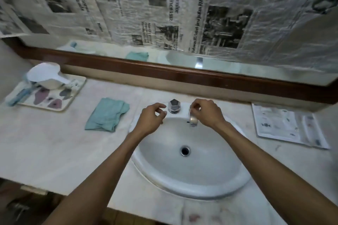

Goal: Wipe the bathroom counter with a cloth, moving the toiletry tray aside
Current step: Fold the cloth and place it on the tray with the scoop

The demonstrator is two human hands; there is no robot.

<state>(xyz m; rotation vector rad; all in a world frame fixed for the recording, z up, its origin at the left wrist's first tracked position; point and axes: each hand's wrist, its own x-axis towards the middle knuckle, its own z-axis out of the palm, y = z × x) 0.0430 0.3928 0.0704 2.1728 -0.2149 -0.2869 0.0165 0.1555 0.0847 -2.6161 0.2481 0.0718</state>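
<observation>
A folded teal cloth (107, 114) lies on the pale marble counter (45, 142), left of the sink. The toiletry tray (60, 100), patterned with dark shapes, sits at the far left and carries a white scoop (45, 76) and a blue toothbrush (20, 96). My left hand (150, 118) hovers over the sink's back rim, fingers loosely curled, holding nothing. My right hand (205, 112) rests on the chrome tap spout (193, 120), fingertips pinched at its top.
A white oval sink (201, 179) fills the counter's middle, with a chrome faceted knob (174, 105) behind it. A printed sheet (287, 126) lies at the right. A wood-framed mirror (182, 76) covered in newspaper runs along the back.
</observation>
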